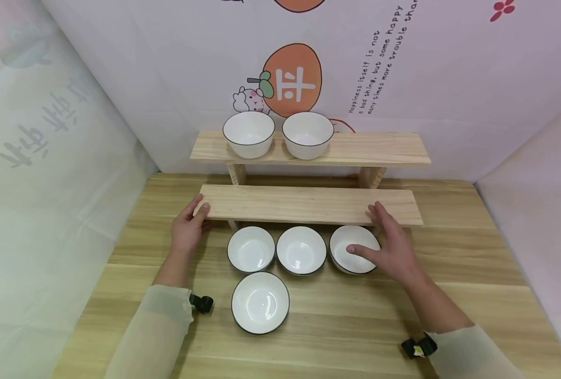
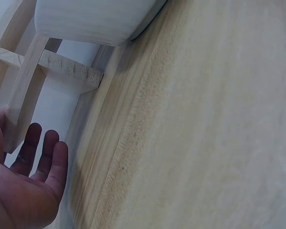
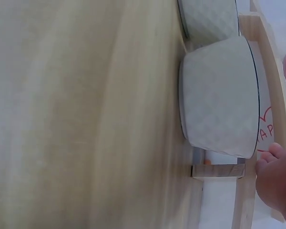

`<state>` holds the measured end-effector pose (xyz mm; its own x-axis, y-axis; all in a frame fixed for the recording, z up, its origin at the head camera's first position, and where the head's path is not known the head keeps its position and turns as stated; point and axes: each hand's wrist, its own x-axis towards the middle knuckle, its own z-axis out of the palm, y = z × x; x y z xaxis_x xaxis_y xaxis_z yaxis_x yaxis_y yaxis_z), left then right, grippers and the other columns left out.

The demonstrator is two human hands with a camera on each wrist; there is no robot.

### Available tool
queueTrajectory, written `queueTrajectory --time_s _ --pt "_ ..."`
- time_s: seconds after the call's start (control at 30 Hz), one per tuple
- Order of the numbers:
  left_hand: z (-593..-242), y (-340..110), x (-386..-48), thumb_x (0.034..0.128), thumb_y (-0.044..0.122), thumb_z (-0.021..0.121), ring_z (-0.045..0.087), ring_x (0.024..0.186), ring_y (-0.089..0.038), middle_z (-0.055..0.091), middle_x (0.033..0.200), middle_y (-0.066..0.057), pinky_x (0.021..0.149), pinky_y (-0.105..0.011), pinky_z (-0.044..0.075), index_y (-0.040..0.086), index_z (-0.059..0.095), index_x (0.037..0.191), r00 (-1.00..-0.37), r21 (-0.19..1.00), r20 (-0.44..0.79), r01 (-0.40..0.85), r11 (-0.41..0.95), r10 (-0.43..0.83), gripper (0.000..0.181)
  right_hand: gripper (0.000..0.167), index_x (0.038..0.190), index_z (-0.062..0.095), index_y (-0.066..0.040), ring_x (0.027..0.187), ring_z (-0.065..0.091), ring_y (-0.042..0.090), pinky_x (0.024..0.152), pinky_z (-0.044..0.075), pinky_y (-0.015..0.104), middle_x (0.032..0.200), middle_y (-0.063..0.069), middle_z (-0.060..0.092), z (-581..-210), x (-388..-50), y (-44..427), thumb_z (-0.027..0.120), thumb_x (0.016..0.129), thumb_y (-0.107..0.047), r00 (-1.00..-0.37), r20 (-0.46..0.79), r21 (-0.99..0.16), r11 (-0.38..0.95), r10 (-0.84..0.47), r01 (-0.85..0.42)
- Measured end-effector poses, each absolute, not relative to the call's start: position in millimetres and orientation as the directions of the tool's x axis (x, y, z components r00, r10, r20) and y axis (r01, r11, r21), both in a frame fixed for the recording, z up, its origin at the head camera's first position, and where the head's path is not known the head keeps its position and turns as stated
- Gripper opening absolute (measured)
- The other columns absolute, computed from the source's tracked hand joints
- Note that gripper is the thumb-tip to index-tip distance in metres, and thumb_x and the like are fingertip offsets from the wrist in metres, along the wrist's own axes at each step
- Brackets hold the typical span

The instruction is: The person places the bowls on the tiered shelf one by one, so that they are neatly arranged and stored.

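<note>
A two-level wooden shelf has its lower board (image 1: 308,204) between the hands. At that board's left end, the left hand (image 1: 188,226) grips with the thumb on top; in the left wrist view, the board end (image 2: 20,112) lies between the thumb side and the other fingers of the left hand (image 2: 28,181). The right hand (image 1: 396,250) touches the front edge near the right end with its fingertips. Its thumb is spread above the right white bowl (image 1: 351,260). In the right wrist view, the right hand (image 3: 279,179) is beside the board and a bowl (image 3: 219,95).
Two white bowls (image 1: 249,129) (image 1: 308,130) stand on the upper board (image 1: 380,147). On the wooden table (image 1: 337,337), bowls (image 1: 251,249) (image 1: 301,251) stand in a row before the shelf, with another bowl (image 1: 260,303) nearer the front. Printed cloth (image 1: 166,68) hangs behind.
</note>
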<state>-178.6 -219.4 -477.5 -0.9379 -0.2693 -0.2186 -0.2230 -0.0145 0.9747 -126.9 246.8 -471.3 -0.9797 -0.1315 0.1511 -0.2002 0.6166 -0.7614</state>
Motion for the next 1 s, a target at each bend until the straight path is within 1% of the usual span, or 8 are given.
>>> queueTrajectory --time_s 0.17,0.27,0.37,0.43,0.57,0.63,0.8,1.0 --pt "-480.4 -219.6 -179.4 0.1013 0.029 0.071 0.052 0.135 -0.030 0.035 0.167 -0.007 0.105 -0.051 0.052 0.020 0.054 0.152 -0.936 0.975 -0.220 -0.221 -0.027 -0.274 0.054 0.122 0.165 0.020 -0.006 0.148 0.038 0.037 0.121 0.032 0.043 0.161 0.017 0.043 -477.2 -115.8 249.3 0.096 0.075 -0.037 -0.982 0.149 -0.760 0.623 -0.115 -0.188" --pt "-489.5 -222.3 -183.2 0.1010 0.030 0.071 0.052 0.135 -0.028 0.035 0.166 -0.002 0.105 -0.052 0.052 0.022 0.055 0.152 -0.933 0.975 -0.220 -0.218 -0.038 -0.285 0.054 0.120 0.164 0.024 -0.007 0.149 0.037 0.037 0.121 0.032 0.042 0.159 0.017 0.045 -480.7 -110.4 250.6 0.097 0.073 -0.037 -0.982 0.154 -0.753 0.630 -0.110 -0.189" --pt "-502.5 -226.0 -188.7 0.0994 0.035 0.072 0.053 0.135 -0.026 0.036 0.166 0.003 0.103 -0.050 0.054 0.027 0.056 0.151 -0.934 0.977 -0.211 -0.210 -0.034 -0.289 0.055 0.119 0.163 0.027 -0.006 0.148 0.037 0.040 0.119 0.034 0.045 0.157 0.017 0.046 -484.1 -106.5 252.8 0.098 0.072 -0.035 -0.979 0.173 -0.748 0.633 -0.109 -0.203" --pt "-508.8 -227.8 -190.7 0.0982 0.038 0.073 0.053 0.135 -0.025 0.037 0.165 0.004 0.102 -0.049 0.055 0.029 0.057 0.150 -0.936 0.980 -0.198 -0.198 -0.030 -0.291 0.055 0.118 0.163 0.029 -0.006 0.147 0.038 0.041 0.116 0.036 0.050 0.157 0.016 0.045 -486.1 -104.4 253.7 0.099 0.071 -0.034 -0.977 0.185 -0.745 0.634 -0.104 -0.208" --pt "-510.9 -228.4 -190.9 0.0983 0.038 0.073 0.052 0.136 -0.026 0.037 0.165 0.002 0.102 -0.050 0.055 0.028 0.057 0.150 -0.937 0.982 -0.188 -0.186 -0.034 -0.294 0.056 0.116 0.162 0.033 -0.007 0.146 0.038 0.045 0.113 0.039 0.061 0.161 0.017 0.040 -489.7 -101.1 254.4 0.099 0.070 -0.036 -0.973 0.205 -0.727 0.650 -0.106 -0.223" --pt "-510.3 -228.3 -190.4 0.0984 0.038 0.073 0.051 0.136 -0.026 0.037 0.165 0.002 0.103 -0.050 0.054 0.028 0.057 0.151 -0.936 0.981 -0.191 -0.189 -0.034 -0.295 0.056 0.116 0.161 0.034 -0.008 0.145 0.038 0.046 0.111 0.040 0.063 0.163 0.017 0.038 -490.9 -99.1 254.1 0.099 0.070 -0.039 -0.973 0.205 -0.715 0.663 -0.104 -0.221" --pt "-512.0 -228.4 -190.3 0.0959 0.043 0.075 0.053 0.135 -0.026 0.039 0.164 0.003 0.102 -0.049 0.055 0.030 0.058 0.149 -0.938 0.983 -0.180 -0.179 -0.029 -0.296 0.057 0.118 0.161 0.034 -0.009 0.145 0.038 0.046 0.112 0.040 0.062 0.164 0.016 0.036 -494.4 -95.3 253.4 0.098 0.069 -0.043 -0.980 0.172 -0.717 0.670 -0.098 -0.193" --pt "-512.3 -228.4 -190.5 0.0955 0.043 0.075 0.054 0.133 -0.026 0.041 0.163 0.001 0.100 -0.047 0.056 0.030 0.059 0.149 -0.939 0.984 -0.173 -0.173 -0.027 -0.297 0.057 0.119 0.160 0.036 -0.013 0.144 0.039 0.045 0.111 0.038 0.065 0.160 0.019 0.040 -500.7 -94.3 254.3 0.099 0.065 -0.046 -0.984 0.149 -0.713 0.679 -0.099 -0.177"
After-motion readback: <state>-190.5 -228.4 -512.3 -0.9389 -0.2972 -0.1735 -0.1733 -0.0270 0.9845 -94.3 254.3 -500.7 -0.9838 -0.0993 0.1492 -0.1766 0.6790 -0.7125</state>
